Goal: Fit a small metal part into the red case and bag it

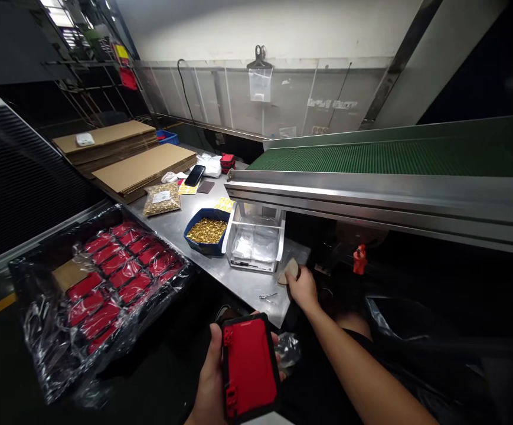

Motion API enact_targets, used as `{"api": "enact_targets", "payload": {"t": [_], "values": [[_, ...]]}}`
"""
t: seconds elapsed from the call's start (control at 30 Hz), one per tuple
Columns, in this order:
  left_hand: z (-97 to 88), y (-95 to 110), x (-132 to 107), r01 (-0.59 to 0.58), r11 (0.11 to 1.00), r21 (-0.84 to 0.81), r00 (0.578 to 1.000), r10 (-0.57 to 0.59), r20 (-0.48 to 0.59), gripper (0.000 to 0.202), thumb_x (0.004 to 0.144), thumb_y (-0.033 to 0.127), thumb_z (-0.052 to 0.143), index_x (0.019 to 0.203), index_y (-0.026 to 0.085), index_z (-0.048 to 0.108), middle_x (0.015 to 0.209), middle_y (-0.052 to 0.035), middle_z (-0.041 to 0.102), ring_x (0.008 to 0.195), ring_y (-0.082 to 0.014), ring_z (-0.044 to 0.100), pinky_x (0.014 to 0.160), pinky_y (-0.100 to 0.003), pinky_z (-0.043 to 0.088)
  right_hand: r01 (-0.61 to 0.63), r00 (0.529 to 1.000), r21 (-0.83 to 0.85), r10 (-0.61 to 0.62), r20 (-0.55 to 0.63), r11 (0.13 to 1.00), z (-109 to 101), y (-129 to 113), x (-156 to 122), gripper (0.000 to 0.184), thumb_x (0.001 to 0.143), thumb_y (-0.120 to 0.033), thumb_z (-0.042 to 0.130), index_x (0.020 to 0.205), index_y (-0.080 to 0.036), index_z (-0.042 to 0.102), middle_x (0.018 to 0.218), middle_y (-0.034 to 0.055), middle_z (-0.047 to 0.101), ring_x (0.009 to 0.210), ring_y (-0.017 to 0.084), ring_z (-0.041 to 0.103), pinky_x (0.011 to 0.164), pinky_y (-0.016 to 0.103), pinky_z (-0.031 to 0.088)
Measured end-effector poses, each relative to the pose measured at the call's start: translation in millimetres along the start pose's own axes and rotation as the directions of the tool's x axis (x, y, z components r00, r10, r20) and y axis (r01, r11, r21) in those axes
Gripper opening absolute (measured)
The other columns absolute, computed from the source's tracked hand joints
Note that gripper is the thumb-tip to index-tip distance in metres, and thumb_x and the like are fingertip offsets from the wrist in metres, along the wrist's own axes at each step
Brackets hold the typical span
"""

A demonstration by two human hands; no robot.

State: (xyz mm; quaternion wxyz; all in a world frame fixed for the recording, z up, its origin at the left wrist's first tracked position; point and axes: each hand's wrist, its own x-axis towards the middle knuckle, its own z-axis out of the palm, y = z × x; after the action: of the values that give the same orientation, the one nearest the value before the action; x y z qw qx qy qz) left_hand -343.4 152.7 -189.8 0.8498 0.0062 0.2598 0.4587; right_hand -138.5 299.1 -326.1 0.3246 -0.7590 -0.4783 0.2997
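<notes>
My left hand [211, 381] is wrapped round a red and black rugged case [251, 366], its red face turned up toward me. At the right corner of the metal table, my right hand [304, 287] pinches a flat beige pad [287, 273] with a rounded edge. The pad is at the tabletop; I cannot tell whether it is lifted. Small metal tweezers or a similar tool [268, 296] lie just below it. Left of the pad stands a white open bin [256, 264] with clear plastic bags inside. A crumpled clear bag [288, 349] shows beyond the left fingers.
A blue tub [193, 241] holds gold-coloured small parts. At the left, a plastic-lined crate [26, 277] contains several red cases. Behind are a bag of gold parts [162, 199], a phone [195, 175] and stacked cardboard [145, 165]. A green conveyor [371, 156] overhangs the right.
</notes>
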Motion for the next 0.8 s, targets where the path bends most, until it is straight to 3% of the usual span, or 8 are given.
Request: {"api": "enact_targets", "payload": {"t": [0.13,0.27,0.33,0.4,0.47,0.6,0.67,0.8], "values": [[1.1,2,-1,-0.028,1.0,0.01,0.999,0.028,-0.033,0.078,0.088,0.072,0.036,0.113,0.005,0.068,0.111,-0.0216,0.07,0.093,-0.0314,0.067,0.084,-0.048,0.055,0.011,1.0,0.004,-0.011,-0.014,1.0,-6,-12,-2,0.056,0.078,-0.037,0.065,0.125,-0.009,0.056,0.132,0.0256,0.047,0.111,0.037,0.057,0.096,0.047,0.043],[-3.6,-1,2,-0.039,0.999,-0.009,0.998,0.038,-0.048,0.077,0.09,0.07,0.035,0.116,0.006,0.067,0.11,-0.0209,0.07,0.092,-0.0303,0.068,0.084,-0.046,0.055,0.064,0.99,0.156,-0.082,0.113,0.986,-18,-32,-31,0.034,0.085,-0.041,0.058,0.103,-0.012,0.065,0.101,0.0149,0.066,0.095,0.028,0.063,0.087,0.038,0.05],[-8.4,-3,5,-0.069,0.997,0.025,0.995,0.071,-0.077,0.074,0.09,0.07,0.037,0.124,0.011,0.063,0.113,-0.0186,0.07,0.097,-0.0298,0.068,0.088,-0.044,0.053,0.06,0.97,0.265,-0.119,0.211,0.962,-29,-50,-57,0.037,0.087,-0.049,0.057,0.097,-0.014,0.067,0.086,0.0094,0.069,0.08,0.023,0.065,0.074,0.032,0.053],[-12.8,-4,8,-0.144,0.975,0.171,0.98,0.165,-0.113,0.078,0.084,0.075,0.043,0.135,0.017,0.054,0.119,-0.0168,0.067,0.103,-0.0313,0.065,0.09,-0.041,0.05,0.0,0.944,0.388,-0.128,0.304,0.922,-43,-70,-86,0.044,0.087,-0.056,0.058,0.101,-0.015,0.067,0.086,0.0077,0.069,0.074,0.02,0.064,0.068,0.03,0.053],[-15.2,-3,9,-0.265,0.871,0.413,0.939,0.331,-0.096,0.09,0.073,0.079,0.056,0.14,0.02,0.047,0.126,-0.0169,0.064,0.109,-0.0351,0.061,0.092,-0.04,0.049,-0.067,0.905,0.494,-0.156,0.397,0.867,-57,-88,-113,0.046,0.086,-0.057,0.061,0.108,-0.017,0.066,0.093,0.0077,0.07,0.081,0.02,0.064,0.072,0.031,0.052],[-15.2,2,7,-0.462,0.51,0.726,0.801,0.592,0.094,0.102,0.058,0.071,0.077,0.14,0.019,0.046,0.126,-0.0161,0.06,0.115,-0.0393,0.056,0.099,-0.038,0.047,-0.008,0.835,0.552,-0.298,0.462,0.834,-79,-108,-146,0.053,0.078,-0.054,0.074,0.117,-0.021,0.063,0.111,0.0086,0.067,0.101,0.025,0.062,0.09,0.037,0.048],[-16.6,4,6,-0.492,0.399,0.774,0.785,0.589,0.195,0.105,0.056,0.074,0.075,0.142,0.022,0.043,0.126,-0.0132,0.059,0.114,-0.0371,0.057,0.099,-0.037,0.047,0.02,0.825,0.556,-0.327,0.46,0.831,-85,-110,-152,0.058,0.074,-0.052,0.078,0.12,-0.022,0.06,0.115,0.0085,0.066,0.105,0.026,0.06,0.096,0.04,0.046],[-25.9,6,4,-0.503,0.23,0.833,0.778,0.54,0.321,0.113,0.052,0.083,0.066,0.146,0.031,0.033,0.131,-0.0079,0.053,0.119,-0.0332,0.055,0.103,-0.039,0.046,-0.051,0.807,0.583,-0.311,0.503,0.811,-91,-111,-157,0.062,0.067,-0.045,0.085,0.119,-0.024,0.058,0.118,0.0073,0.064,0.112,0.027,0.057,0.104,0.044,0.041]]}}
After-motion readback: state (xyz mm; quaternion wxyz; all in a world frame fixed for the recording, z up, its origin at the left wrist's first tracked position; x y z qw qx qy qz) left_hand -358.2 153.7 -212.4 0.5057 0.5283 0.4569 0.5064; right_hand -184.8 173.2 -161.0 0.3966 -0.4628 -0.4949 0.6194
